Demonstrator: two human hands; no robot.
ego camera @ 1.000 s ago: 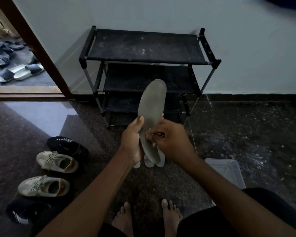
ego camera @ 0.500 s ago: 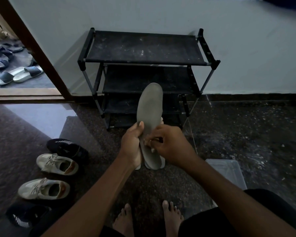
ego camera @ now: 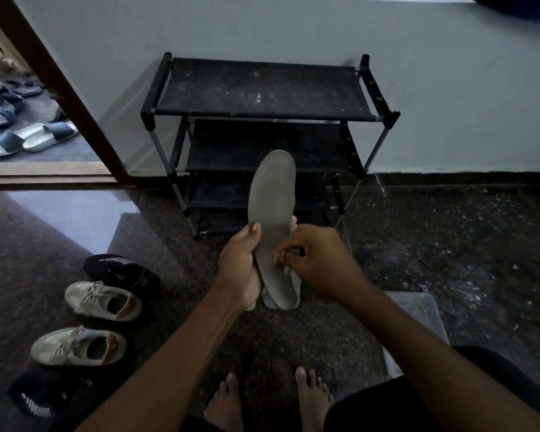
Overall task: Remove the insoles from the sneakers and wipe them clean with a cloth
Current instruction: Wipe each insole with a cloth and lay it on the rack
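My left hand (ego camera: 240, 266) grips a grey insole (ego camera: 272, 207) by its lower left edge and holds it upright in front of me. Pale ends of other insoles (ego camera: 267, 302) stick out behind it at the bottom. My right hand (ego camera: 318, 260) has its fingers curled and pinches at the insole's right edge, where a pale piece shows; I cannot tell whether that is a cloth or another insole. Two white sneakers (ego camera: 102, 302) (ego camera: 75, 347) lie on the floor at the left, between two black sneakers (ego camera: 119, 271) (ego camera: 41, 397).
A black shoe rack (ego camera: 262, 88) stands against the wall straight ahead. A clear plastic container (ego camera: 418, 316) sits on the floor by my right arm. My bare feet (ego camera: 312, 397) are below. Slippers (ego camera: 32, 138) lie beyond the doorway at the left.
The insole has dropped slightly and now stands more upright. My right hand's fingers have shifted a little along its right edge. The sneakers have not moved.
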